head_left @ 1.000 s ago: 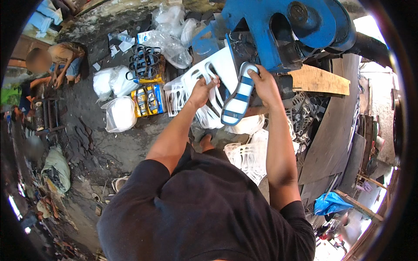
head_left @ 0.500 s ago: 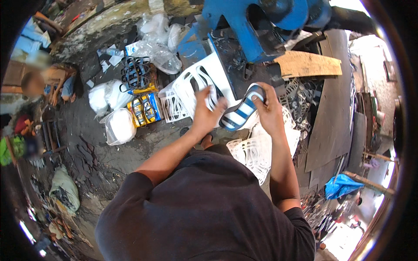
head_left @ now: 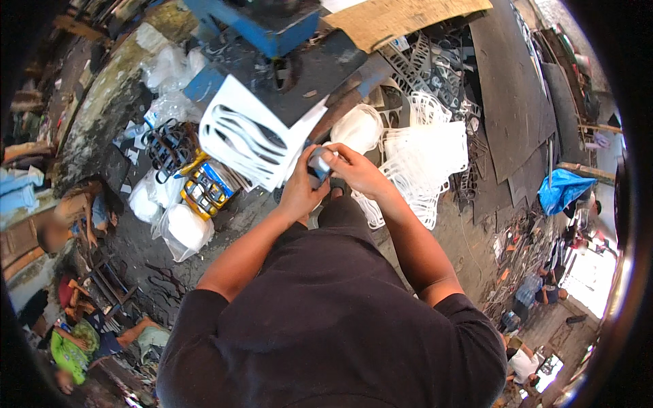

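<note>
A blue-and-white striped sandal sole (head_left: 318,163) is held in front of my body, mostly hidden by my fingers. My left hand (head_left: 301,188) wraps round one side of it. From the other side my right hand (head_left: 355,173) grips it, thumb on top. Just beyond my left hand lies a white sheet (head_left: 235,95) with long wavy strap-shaped cut-outs, resting at the edge of a dark work surface (head_left: 326,68). On the right is a pile of white cut-out strap sheets (head_left: 428,149), and a white rounded bundle (head_left: 357,127) sits beside it.
A blue machine (head_left: 289,37) stands over the work surface, with a yellowish board (head_left: 408,22) beside it. Dark sheets (head_left: 507,102) lean at the right. Plastic-wrapped bundles (head_left: 187,231) and a yellow box (head_left: 212,192) are at the left. Other people, one in green (head_left: 85,343), sit farther left.
The sole has been brought closer to my body and turned. My left hand, apart from it before, now holds it together with my right. The view has shifted.
</note>
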`<state>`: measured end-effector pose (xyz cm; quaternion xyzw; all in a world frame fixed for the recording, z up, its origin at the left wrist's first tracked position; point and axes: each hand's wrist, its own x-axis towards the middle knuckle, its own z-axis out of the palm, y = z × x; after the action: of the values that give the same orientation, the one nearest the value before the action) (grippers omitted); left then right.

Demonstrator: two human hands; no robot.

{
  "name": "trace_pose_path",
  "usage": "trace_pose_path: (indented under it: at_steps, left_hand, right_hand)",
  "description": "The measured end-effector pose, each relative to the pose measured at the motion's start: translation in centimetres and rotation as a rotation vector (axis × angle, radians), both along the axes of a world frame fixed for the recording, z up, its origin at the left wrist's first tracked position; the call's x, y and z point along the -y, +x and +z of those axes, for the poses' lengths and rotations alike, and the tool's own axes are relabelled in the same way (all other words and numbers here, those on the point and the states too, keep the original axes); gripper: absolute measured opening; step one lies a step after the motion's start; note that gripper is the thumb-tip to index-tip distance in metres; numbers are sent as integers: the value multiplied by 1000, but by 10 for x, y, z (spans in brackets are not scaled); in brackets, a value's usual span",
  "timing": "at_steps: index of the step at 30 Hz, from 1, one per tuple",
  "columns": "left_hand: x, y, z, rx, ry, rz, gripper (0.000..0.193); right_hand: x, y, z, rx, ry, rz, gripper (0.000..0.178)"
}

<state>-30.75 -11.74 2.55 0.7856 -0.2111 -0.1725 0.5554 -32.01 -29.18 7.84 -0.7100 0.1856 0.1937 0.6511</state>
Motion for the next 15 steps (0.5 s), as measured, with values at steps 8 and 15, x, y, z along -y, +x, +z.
trace_pose_path:
  at_steps: [8,15]
  left_hand:
    - [99,1,-45,-144,-95,-17,80]
    - [130,-19,-108,-367,106,166,82]
  right_hand:
    - [149,-11,-158,-22,-282,-168,48]
    - [276,63,-358,116,-553,-217,48]
